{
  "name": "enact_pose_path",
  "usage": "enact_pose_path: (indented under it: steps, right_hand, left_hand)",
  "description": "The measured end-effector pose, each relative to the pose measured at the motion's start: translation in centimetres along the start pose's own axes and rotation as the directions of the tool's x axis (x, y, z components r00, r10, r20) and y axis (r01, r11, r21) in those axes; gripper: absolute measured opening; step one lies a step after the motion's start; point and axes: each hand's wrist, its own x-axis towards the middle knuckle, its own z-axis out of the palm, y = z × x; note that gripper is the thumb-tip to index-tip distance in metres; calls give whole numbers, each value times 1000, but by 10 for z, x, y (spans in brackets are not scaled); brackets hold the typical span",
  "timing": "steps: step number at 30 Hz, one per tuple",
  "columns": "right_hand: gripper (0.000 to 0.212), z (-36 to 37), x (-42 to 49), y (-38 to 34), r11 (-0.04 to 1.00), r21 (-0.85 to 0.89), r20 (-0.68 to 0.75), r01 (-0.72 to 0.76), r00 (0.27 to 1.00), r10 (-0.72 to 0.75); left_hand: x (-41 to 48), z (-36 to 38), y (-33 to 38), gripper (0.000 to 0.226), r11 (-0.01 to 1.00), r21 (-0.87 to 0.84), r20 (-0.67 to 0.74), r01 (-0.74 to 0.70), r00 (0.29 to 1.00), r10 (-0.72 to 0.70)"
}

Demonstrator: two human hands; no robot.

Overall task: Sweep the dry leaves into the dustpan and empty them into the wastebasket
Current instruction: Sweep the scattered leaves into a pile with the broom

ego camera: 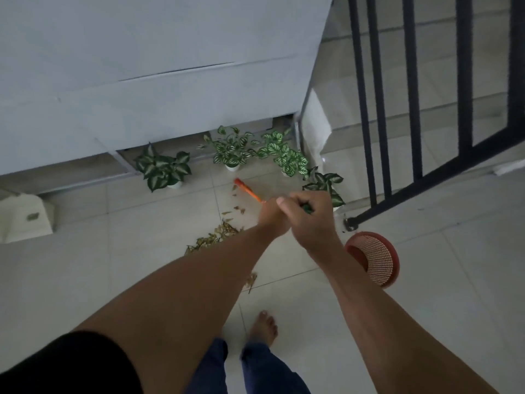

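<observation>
here the left hand [274, 216] and right hand [308, 214] are both gripping handles, fingers closed; the orange broom [247, 190] is reaching toward light, brittle dry leaves [216, 237] lying on the floor near the red wastebasket [375, 258].

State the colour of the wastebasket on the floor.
Red, with a pale mesh-patterned wall; wastebasket, head view.
</observation>
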Motion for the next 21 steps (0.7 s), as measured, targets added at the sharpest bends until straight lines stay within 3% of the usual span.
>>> enact_pose_path:
  steps: [3,8,12,14,18,20,21]
  right_hand:
    - [48,6,1,3,999,16,43,-34,999,33]
    - [39,-29,5,-26,995,96,17,15,1000,-17]
    - [41,-42,17,-39,991,119,5,67,998,-68]
    - [41,-36,23,-38,991,99,41,92,994,-96]
    - [46,-7,29,-15,992,-11,183,129,975,-125]
    - [54,11,27,-3,994,-17,261,111,960,-103]
    - [57,18,24,2,995,-2,288,95,953,-90]
  left_hand:
    - [-3,8,-23,13,996,16,-1,85,996,-85]
    - [-60,-24,50,23,999,-12,-104,37,994,-38]
    - [-59,-41,81,13,999,-47,-174,14,985,-22]
    - [-48,-47,78,13,999,-36,-179,-19,984,12]
    - [-41,-62,52,24,971,-217,-96,102,987,-125]
    - [-96,-81,76,40,985,-170,-136,3,990,-27]
    - [-130,-90,94,52,965,-208,-286,-160,953,96]
